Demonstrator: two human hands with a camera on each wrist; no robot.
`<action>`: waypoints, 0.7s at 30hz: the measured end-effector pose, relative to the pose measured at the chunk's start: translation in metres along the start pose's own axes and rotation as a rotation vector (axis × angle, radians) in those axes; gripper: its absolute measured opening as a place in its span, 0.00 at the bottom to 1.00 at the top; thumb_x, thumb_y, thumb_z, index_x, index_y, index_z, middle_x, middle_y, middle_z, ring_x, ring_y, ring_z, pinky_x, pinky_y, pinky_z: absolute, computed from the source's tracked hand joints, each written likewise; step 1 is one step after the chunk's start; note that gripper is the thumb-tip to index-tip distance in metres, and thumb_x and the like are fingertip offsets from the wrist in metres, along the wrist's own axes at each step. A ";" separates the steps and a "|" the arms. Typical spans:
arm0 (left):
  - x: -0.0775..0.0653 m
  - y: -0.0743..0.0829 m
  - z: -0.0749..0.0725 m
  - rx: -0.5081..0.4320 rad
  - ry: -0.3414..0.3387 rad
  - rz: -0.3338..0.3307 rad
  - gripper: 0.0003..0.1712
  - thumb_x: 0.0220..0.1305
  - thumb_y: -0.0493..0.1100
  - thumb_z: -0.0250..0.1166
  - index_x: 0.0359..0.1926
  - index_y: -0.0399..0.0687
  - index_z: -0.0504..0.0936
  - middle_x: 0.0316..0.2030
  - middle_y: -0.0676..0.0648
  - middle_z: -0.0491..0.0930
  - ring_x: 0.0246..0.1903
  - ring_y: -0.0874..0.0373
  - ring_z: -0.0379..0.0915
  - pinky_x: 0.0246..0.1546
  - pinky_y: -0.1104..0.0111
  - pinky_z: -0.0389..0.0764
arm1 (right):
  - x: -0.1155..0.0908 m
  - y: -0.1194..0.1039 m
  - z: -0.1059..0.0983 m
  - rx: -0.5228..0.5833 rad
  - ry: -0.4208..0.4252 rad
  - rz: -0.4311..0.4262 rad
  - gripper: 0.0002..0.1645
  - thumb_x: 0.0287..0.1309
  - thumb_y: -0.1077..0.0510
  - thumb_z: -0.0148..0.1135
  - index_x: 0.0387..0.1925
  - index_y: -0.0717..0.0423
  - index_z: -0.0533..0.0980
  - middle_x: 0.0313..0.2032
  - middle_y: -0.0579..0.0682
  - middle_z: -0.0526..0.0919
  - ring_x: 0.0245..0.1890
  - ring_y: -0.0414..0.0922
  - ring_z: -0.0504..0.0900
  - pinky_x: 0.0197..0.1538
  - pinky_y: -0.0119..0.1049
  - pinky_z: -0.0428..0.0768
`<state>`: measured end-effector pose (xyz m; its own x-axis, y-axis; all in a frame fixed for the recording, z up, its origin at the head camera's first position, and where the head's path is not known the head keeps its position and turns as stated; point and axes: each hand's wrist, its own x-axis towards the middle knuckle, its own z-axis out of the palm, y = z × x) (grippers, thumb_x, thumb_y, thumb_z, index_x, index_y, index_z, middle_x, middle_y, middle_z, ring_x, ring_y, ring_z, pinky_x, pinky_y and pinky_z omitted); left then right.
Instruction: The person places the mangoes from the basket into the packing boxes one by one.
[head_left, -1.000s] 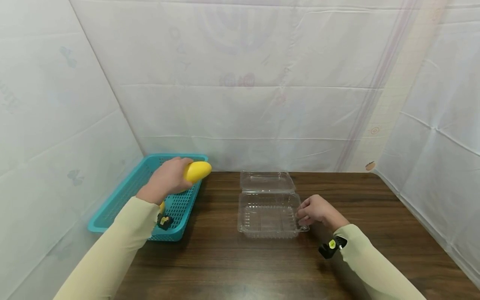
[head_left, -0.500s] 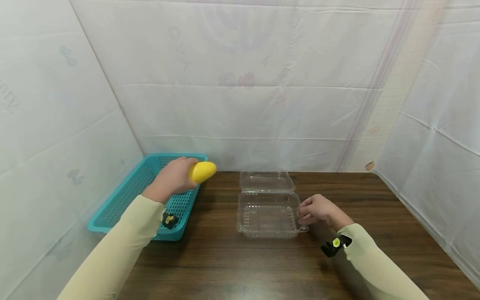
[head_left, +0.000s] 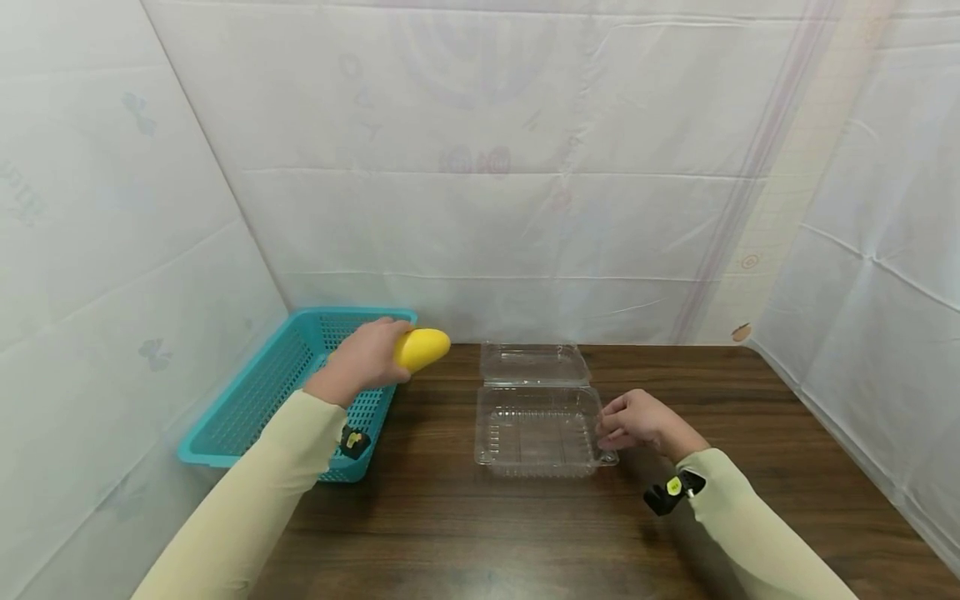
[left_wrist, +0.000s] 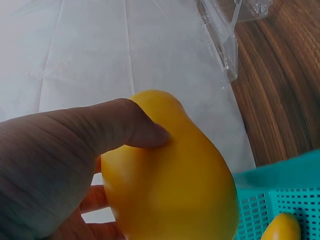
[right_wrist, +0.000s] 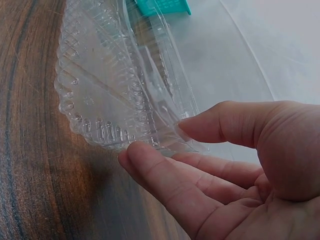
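Note:
My left hand (head_left: 367, 358) grips a smooth yellow mango (head_left: 422, 349) above the right rim of the turquoise basket (head_left: 232, 417). In the left wrist view the thumb presses along the side of the mango (left_wrist: 175, 185), with fingers behind it. A clear plastic clamshell container (head_left: 536, 433) lies open on the table, its lid (head_left: 532, 363) folded back towards the wall. My right hand (head_left: 637, 419) pinches the container's right rim, seen in the right wrist view with the thumb on one side and fingers (right_wrist: 165, 182) on the other.
Another yellow fruit (left_wrist: 282, 228) lies in the basket, mostly hidden by the left hand in the head view. The dark wooden table (head_left: 465, 533) meets white cloth walls (head_left: 480, 208) at the back and sides.
My left hand has carried the mango a little to the right, past the basket's right rim. My right hand stays at the container's rim, almost unmoved.

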<state>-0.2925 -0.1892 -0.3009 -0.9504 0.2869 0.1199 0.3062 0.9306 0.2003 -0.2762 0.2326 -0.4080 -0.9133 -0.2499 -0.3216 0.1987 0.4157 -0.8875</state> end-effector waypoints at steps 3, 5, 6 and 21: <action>0.004 0.004 0.005 -0.007 -0.008 0.016 0.42 0.53 0.40 0.74 0.71 0.43 0.72 0.57 0.39 0.79 0.46 0.46 0.74 0.51 0.49 0.79 | -0.001 0.000 0.000 0.000 0.000 0.002 0.20 0.65 0.69 0.59 0.53 0.83 0.75 0.42 0.68 0.86 0.38 0.51 0.90 0.43 0.42 0.89; 0.006 0.006 0.007 -0.009 -0.011 0.031 0.42 0.52 0.40 0.74 0.70 0.44 0.72 0.56 0.40 0.79 0.46 0.47 0.74 0.51 0.50 0.79 | -0.001 0.000 0.000 0.000 0.000 0.004 0.20 0.65 0.69 0.59 0.54 0.83 0.74 0.43 0.68 0.86 0.38 0.51 0.90 0.43 0.41 0.89; 0.007 0.008 0.009 -0.009 -0.011 0.042 0.42 0.52 0.40 0.74 0.70 0.44 0.72 0.55 0.40 0.79 0.46 0.47 0.74 0.51 0.50 0.79 | -0.002 0.000 0.000 0.000 0.000 0.005 0.20 0.64 0.69 0.59 0.54 0.83 0.74 0.43 0.68 0.86 0.38 0.51 0.90 0.43 0.41 0.89; 0.016 0.028 0.027 -0.002 -0.004 0.146 0.41 0.52 0.42 0.75 0.69 0.45 0.74 0.57 0.42 0.79 0.47 0.48 0.76 0.50 0.52 0.80 | -0.001 0.001 0.001 -0.014 0.028 0.004 0.18 0.64 0.68 0.61 0.50 0.80 0.77 0.40 0.65 0.87 0.35 0.49 0.90 0.41 0.42 0.89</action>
<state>-0.3010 -0.1525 -0.3193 -0.8957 0.4205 0.1444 0.4418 0.8783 0.1828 -0.2748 0.2326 -0.4088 -0.9219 -0.2240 -0.3161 0.1981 0.4287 -0.8815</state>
